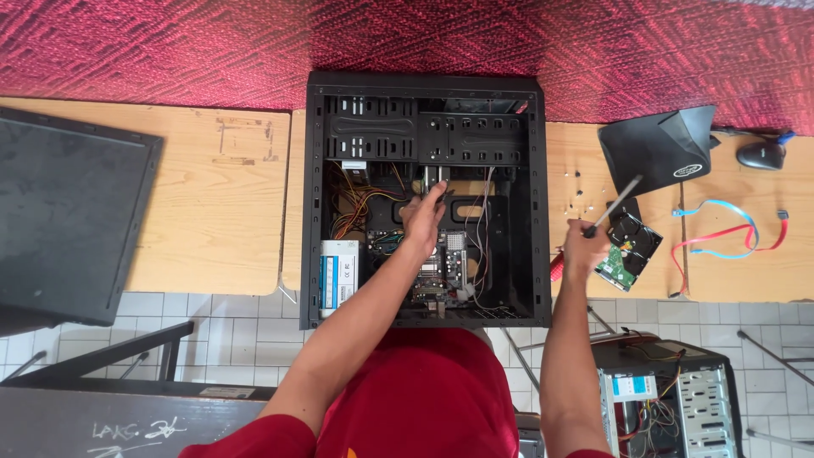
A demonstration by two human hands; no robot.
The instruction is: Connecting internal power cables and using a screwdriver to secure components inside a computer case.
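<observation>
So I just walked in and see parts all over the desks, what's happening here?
A person in a red shirt is working on an open black computer case lying on a wooden desk. The left hand reaches inside, fingers at the cables above the motherboard. The right hand holds a screwdriver beside the case, over a loose hard drive. Red and blue data cables, a mouse and a removed side panel lie around.

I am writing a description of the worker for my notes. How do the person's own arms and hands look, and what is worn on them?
Both arms are bare up to short red sleeves of a red shirt. The left hand and right hand wear no gloves; no watch, ring or bracelet is visible.
</observation>
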